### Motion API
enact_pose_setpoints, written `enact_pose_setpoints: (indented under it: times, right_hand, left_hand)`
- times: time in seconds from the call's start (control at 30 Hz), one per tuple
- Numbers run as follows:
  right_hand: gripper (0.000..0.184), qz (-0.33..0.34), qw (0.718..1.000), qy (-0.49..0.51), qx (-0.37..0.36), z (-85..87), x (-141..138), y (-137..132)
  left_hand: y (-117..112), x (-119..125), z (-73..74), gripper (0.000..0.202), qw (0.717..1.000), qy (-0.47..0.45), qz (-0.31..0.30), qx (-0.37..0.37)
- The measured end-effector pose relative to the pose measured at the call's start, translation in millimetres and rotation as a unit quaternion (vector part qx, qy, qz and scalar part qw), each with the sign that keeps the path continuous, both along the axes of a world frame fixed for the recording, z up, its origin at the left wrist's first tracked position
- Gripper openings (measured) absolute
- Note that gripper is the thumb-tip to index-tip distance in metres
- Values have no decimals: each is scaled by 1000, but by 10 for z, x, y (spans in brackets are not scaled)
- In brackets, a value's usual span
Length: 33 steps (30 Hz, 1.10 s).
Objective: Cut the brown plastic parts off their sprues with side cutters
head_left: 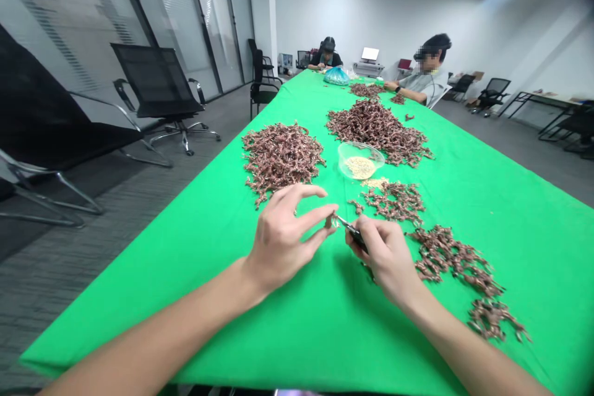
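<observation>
My left hand [284, 236] pinches a small brown piece [330, 221] between thumb and fingertip above the green table [260, 322]. My right hand [385, 253] is closed round a thin dark tool [349, 229] whose tip touches that piece. A heap of brown pieces [281, 154] lies just beyond my left hand. A clear bowl [360, 159] of pale grains stands ahead of both hands. Smaller brown clumps [457, 263] trail off to the right of my right hand.
A larger brown heap [377, 127] lies further up the table. Two other people [429, 77] sit at the far end, near a blue bag [336, 77]. Black office chairs [158, 90] stand on the floor to the left.
</observation>
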State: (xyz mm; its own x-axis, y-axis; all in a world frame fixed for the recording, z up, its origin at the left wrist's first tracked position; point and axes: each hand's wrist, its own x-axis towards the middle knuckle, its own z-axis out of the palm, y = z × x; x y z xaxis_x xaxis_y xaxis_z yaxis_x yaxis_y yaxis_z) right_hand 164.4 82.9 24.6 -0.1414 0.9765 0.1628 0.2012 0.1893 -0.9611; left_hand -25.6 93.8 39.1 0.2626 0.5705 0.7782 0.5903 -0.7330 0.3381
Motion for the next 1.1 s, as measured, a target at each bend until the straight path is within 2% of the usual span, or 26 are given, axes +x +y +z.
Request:
enact_pose_setpoints:
  times: [0.07,0.13,0.17,0.23,0.3,0.33,0.47,0.8,1.1]
  right_hand:
    - [53,-1,1000,10,-3,4,-2,-3]
    - [52,-9,1000,3,15,3,4,-3]
    - [52,-18,999,-7,31,0,10,-1]
    - [50,-37,997,-25,66,-8,25,7]
    - [48,-50,994,-37,95,-17,38,16]
    - [47,-51,992,-40,106,-21,42,20]
    - [44,-41,989,-49,132,-23,43,14]
    - [43,-30,986,-68,148,4,27,-31]
    - [44,-24,991,-44,127,-15,35,-27]
  left_hand:
    - [7,9,10,28,998,-43,-20,-44]
    - [14,20,23,42,977,-120,-65,-161]
    - [20,22,27,48,953,-163,-95,-236]
    - [34,20,30,53,887,-232,-150,-370]
    - [48,14,28,43,841,-264,-184,-436]
    - [53,12,26,37,834,-268,-190,-443]
    - [49,17,17,27,858,-262,-178,-405]
    - [2,25,-3,23,936,-203,-78,-276]
    - [34,-3,16,20,953,-183,-62,-235]
